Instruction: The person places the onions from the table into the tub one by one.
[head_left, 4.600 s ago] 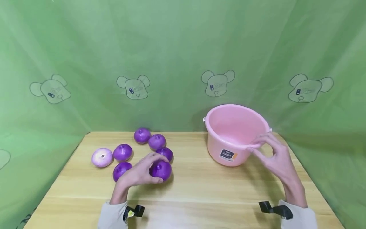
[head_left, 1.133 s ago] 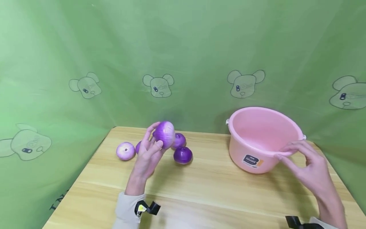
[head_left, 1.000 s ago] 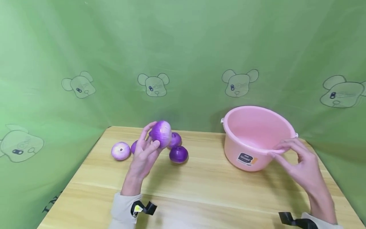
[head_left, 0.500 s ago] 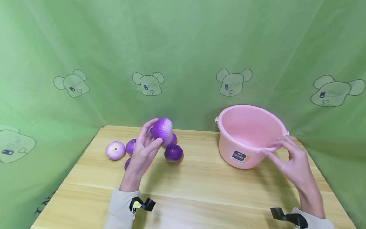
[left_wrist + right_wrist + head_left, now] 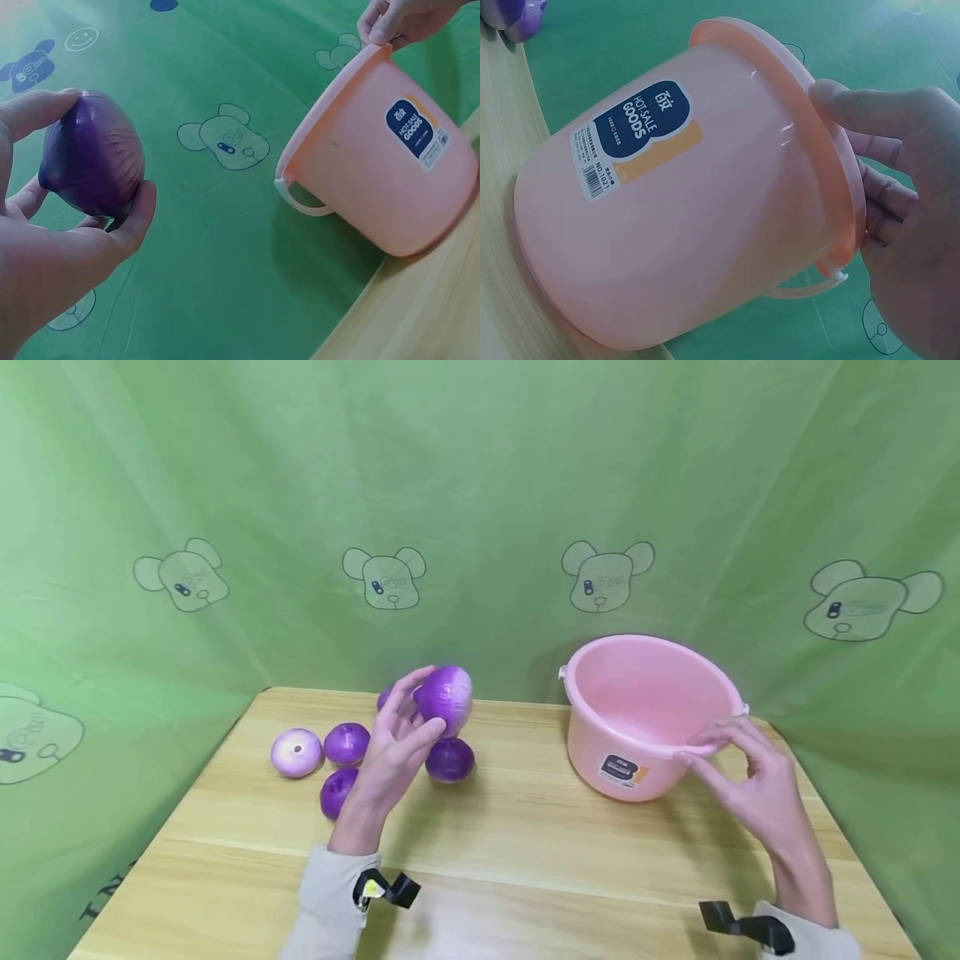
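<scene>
Onion, round, glossy purple-and-white (image 5: 447, 700) | aloft over wood-grain bench (image 5: 525, 860), nine o'clock of round pink plastic bucket (image 5: 652, 693) | left hand's (image 5: 390, 760) fingers clamped on it, right hand's (image 5: 759, 785) pinching the bucket near five o'clock | risk: slick skin could slip fingertips; tugging could tip bucket

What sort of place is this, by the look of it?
Probably an indoor recording booth: a printed green sheet hangs behind and beside a wooden table, and black fittings sit on both sleeves.
</scene>
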Demonstrator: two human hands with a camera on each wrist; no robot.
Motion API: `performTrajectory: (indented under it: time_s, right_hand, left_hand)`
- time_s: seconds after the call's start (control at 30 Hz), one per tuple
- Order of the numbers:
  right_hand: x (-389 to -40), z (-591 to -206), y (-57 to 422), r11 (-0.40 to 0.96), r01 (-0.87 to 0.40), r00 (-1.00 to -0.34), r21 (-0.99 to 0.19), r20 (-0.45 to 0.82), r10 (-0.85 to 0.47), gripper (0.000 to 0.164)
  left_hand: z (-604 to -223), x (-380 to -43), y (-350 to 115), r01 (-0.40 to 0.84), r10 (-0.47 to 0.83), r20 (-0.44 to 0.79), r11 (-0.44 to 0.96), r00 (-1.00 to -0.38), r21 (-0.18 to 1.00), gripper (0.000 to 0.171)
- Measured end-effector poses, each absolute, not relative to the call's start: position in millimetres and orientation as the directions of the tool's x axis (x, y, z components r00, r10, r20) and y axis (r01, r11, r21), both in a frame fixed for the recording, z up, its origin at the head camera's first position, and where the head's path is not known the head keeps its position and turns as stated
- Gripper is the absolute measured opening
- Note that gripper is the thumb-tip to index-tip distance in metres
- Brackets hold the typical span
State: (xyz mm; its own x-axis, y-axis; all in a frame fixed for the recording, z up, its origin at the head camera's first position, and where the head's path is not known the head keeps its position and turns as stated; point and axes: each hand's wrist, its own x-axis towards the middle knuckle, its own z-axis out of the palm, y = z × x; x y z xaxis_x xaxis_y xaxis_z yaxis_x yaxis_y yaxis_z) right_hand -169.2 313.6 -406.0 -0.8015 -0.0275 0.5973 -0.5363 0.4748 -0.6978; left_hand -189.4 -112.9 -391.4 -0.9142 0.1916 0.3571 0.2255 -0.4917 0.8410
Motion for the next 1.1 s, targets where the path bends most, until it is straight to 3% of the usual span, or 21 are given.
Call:
performTrajectory:
  time_s: [0.2,1.1]
  right_hand:
    - [-164.6,-406.9,316.4,0.501,-0.489,-0.828,-0.714,0.561,-0.01,0.028]
    - [-164.0,-403.3,314.5,0.498,-0.502,-0.821,-0.707,0.571,-0.017,0.029]
  left_hand:
    - [-392.3,-189.9,-100.0,0.211,0.21,0.357,-0.508,-0.91,0.835,0.07]
    - [-381.0,-197.2,-50.2,0.174,0.269,0.352,-0.517,-0.897,0.838,0.072]
